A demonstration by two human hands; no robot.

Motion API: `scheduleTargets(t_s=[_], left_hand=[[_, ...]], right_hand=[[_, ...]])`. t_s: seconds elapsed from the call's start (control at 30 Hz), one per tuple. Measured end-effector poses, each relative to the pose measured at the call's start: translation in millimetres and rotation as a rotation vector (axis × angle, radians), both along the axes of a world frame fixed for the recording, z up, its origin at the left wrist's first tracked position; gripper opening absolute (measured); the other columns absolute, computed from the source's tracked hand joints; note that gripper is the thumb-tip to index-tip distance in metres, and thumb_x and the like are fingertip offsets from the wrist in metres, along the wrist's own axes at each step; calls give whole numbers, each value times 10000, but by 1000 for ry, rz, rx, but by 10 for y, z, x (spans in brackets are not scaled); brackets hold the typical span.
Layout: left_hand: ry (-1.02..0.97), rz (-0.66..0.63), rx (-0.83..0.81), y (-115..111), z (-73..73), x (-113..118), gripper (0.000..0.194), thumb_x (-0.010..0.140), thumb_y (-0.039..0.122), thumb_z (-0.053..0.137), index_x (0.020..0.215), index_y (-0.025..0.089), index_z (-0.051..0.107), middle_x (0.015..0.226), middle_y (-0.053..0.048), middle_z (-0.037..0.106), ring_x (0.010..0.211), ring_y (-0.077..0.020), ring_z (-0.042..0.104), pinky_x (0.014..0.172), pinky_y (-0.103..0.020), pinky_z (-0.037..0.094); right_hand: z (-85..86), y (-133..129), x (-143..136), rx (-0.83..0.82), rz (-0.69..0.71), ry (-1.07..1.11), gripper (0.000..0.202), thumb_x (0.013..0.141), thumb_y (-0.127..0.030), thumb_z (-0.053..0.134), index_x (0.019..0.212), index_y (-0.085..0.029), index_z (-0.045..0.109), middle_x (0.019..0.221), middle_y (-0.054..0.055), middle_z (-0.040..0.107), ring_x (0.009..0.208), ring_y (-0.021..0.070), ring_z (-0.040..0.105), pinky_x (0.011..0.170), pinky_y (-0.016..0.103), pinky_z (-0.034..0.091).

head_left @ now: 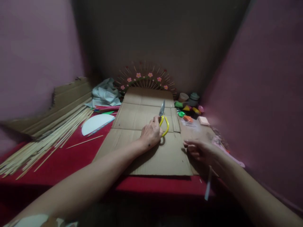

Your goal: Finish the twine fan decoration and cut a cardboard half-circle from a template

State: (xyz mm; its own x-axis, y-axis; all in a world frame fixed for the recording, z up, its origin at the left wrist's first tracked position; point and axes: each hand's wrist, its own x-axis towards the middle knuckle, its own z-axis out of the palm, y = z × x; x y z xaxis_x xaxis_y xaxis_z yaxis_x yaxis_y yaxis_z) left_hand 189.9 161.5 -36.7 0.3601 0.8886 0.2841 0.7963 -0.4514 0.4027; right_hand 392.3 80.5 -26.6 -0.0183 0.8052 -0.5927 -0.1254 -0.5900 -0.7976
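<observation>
Two pinkish-purple walls flank a dark one, and a red cloth covers the desk (56, 164). Far left, here's one ragged cardboard piece (71, 94), then a spread of pale sticks (47, 142), overlapping too much to count. One white half-disc (94, 123) comes next, one slim striped rod (101, 126) along its edge, one lone stick (84, 142) just below. Behind, one crumpled pale cloth (106, 93).

Centre now: one creased cardboard sheet (146, 151) lies on the desk, and on it the left hand (152, 130) is closed around the one pair of scissors (162, 108), blades pointing away, two yellow loops, one partly covered by the fingers. Behind stands one fan-shaped decoration (144, 77), six larger pink flowers across it, its foot hidden by the sheet.

Over to the right, two small tubs (194, 97), colourful packets (188, 118) too dim to count, and one pale block (203, 120). The right hand (196, 149), fingers curled, is beside the sheet's right edge; whether it grips anything, I can't tell. One whitish strip (208, 186) hangs below, its upper end hard to make out.
</observation>
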Motion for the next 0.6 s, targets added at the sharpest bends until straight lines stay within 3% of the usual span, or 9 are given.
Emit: scheduleTargets(t_s=[0.17, 0.3, 0.37, 0.5, 0.6], left_hand=[[-65, -31, -3, -24, 32, -1, 434, 853, 226, 374, 1268, 141, 281, 1157, -157, 570, 946, -250, 617, 777, -374, 480], [-95, -24, -11, -33, 34, 9, 460, 841, 200, 377, 1280, 117, 263, 1213, -185, 531, 989, -256, 600, 819, -390, 474], [-99, -20, -14, -29, 23, 12, 457, 839, 196, 383, 1273, 104, 272, 1210, -194, 530, 992, -258, 597, 828, -396, 474], [-111, -11, -9, -8, 1, 9, 444, 846, 208, 378, 1266, 107, 275, 1176, -181, 551, 956, -249, 601, 814, -397, 482], [-122, -9, -9, 6, -6, 10, 444, 844, 215, 387, 1264, 114, 282, 1151, -170, 565, 947, -249, 599, 808, -397, 484]], right_hand=[[-20, -45, 0, 136, 7, -8, 303, 653, -265, 699, 614, -185, 410, 445, -108, 313, 350, 17, 244, 310, 143, 113], [-13, -140, -162, 271, 64, 27, 286, 643, -297, 731, 694, -183, 474, 576, -39, 528, 504, 96, 537, 437, 206, 430], [-62, -161, -220, 318, -19, -37, 297, 660, -343, 719, 739, -195, 474, 632, -24, 574, 559, 134, 591, 507, 266, 487], [-193, -131, -182, 473, -283, -499, 275, 680, -353, 696, 822, -182, 533, 657, -7, 578, 556, 122, 575, 512, 252, 477], [-160, -84, -110, 442, -280, -385, 284, 677, -280, 696, 889, -155, 554, 758, 37, 602, 643, 135, 590, 549, 253, 497]])
